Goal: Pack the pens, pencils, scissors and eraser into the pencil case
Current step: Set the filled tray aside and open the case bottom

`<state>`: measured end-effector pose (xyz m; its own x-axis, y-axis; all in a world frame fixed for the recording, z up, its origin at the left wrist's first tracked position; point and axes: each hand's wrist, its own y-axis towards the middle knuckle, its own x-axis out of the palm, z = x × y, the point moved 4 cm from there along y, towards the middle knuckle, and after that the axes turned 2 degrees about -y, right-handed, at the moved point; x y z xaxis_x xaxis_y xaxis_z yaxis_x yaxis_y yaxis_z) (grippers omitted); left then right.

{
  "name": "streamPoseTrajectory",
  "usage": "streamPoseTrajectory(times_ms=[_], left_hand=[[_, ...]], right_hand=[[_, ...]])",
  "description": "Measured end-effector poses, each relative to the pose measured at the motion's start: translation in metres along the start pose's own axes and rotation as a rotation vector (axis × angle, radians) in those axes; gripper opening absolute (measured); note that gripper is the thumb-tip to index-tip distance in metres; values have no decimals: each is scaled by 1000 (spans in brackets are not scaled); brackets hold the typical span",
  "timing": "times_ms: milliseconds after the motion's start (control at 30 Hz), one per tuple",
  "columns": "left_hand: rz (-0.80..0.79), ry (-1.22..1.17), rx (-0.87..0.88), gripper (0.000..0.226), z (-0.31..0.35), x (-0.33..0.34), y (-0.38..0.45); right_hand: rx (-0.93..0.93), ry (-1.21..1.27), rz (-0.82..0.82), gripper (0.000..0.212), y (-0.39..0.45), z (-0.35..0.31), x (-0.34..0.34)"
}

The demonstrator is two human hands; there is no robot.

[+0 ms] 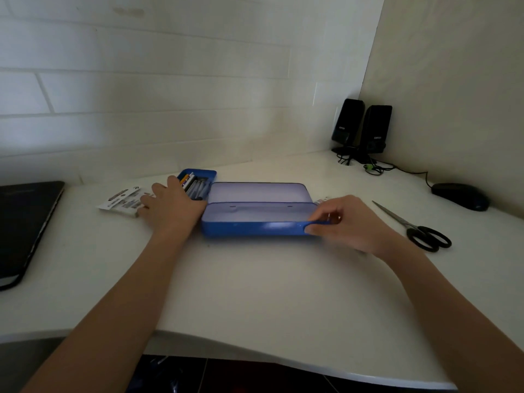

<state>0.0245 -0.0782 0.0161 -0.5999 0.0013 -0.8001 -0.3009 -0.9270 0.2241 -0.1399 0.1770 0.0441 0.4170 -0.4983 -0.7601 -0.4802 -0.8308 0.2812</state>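
At my far left, about nine o'clock, a closed black laptop (27, 228) lies on the white desk (255, 293). Next, at ten o'clock, a small white printed packet (122, 201) lies flat, and my left hand (170, 205) rests over its right end with the fingers spread and fairly straight, fingertips just reaching the small blue plastic tray of pens and pencils (197, 182) behind it. I cannot tell whether any finger is actually closing on a pen.

At twelve o'clock sits the blue hinged pencil case (255, 214), lying open, lid flat behind the base; nothing shows inside it. My right hand (348, 222) pinches its front right corner, thumb on the outer wall and fingers curled over the rim. A sliver of something white and printed peeks out behind that corner; it could be the eraser, but it is too small to say.

At two o'clock the steel scissors with black loop handles (416, 228) lie well apart from the case, then a black computer mouse (460, 195) and a pair of black desktop speakers (361, 129) in the corner.

I judge packing has not begun. To do it well, I would keep the right hand steadying the case, gather the pens as a bundle, and lay them lengthwise along the base so the scissors fit alongside.
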Motion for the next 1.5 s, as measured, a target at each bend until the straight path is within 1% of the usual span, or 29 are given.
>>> streamPoseTrajectory(times_ms=[100,200,300,367,433,467,500,567,633,667,700,733,767,800,867,900,933,967,1033,1100,1167,1267,1367,1433,1500], left_hand=[[0,-4,-13,55,0,-1,-2],[32,6,23,52,2,-3,-5],[107,-7,105,41,6,-5,-7],[157,-40,143,34,8,-6,-7],[188,-55,150,33,8,-6,-6],[188,-46,142,34,7,-6,-5],[177,-29,129,36,6,-6,-4],[153,-4,105,39,4,-6,-2],[188,-21,74,41,-2,-12,2],[214,-41,50,42,-6,-16,4],[231,-60,26,43,-10,-19,5],[229,-64,10,43,-13,-19,6],[215,-53,7,43,-14,-18,6],[194,-39,20,42,-13,-16,6],[170,-42,90,37,-9,-10,6],[168,-76,142,35,-5,-8,6],[166,-129,196,34,0,-7,5],[164,-187,243,33,5,-6,3],[114,-261,326,31,15,-5,-4],[23,-303,385,34,21,0,-11],[-46,-323,391,39,24,3,-18],[-109,-346,376,42,25,8,-20],[-160,-373,382,38,28,11,-22],[-166,-374,395,36,30,11,-25],[-164,-380,389,35,31,11,-28]], right_hand=[[-62,-9,-126,12,-2,-4,5],[-36,-15,-145,8,-2,0,5],[30,-40,-115,23,-2,6,3],[63,-26,-144,32,-3,5,4],[65,-7,-163,39,-4,2,5],[65,17,-137,38,-4,1,3],[65,37,-76,33,-2,2,0],[83,25,120,23,1,8,-12],[142,-6,287,23,3,19,-24],[172,-50,340,23,4,25,-29],[202,-154,390,23,3,30,-34],[253,-307,429,25,1,38,-38],[335,-464,432,29,-1,45,-42],[463,-567,390,35,-4,54,-46],[730,-584,260,39,-12,72,-50],[823,-561,208,35,-16,79,-50],[872,-546,179,32,-19,84,-49],[882,-544,183,29,-19,87,-48],[838,-551,239,29,-17,89,-45],[780,-549,293,37,-13,88,-43],[736,-561,307,43,-10,88,-43],[667,-630,287,37,-8,89,-42],[608,-714,291,36,-4,81,-42],[562,-745,329,35,-2,72,-41],[484,-668,417,33,-1,60,-41]])
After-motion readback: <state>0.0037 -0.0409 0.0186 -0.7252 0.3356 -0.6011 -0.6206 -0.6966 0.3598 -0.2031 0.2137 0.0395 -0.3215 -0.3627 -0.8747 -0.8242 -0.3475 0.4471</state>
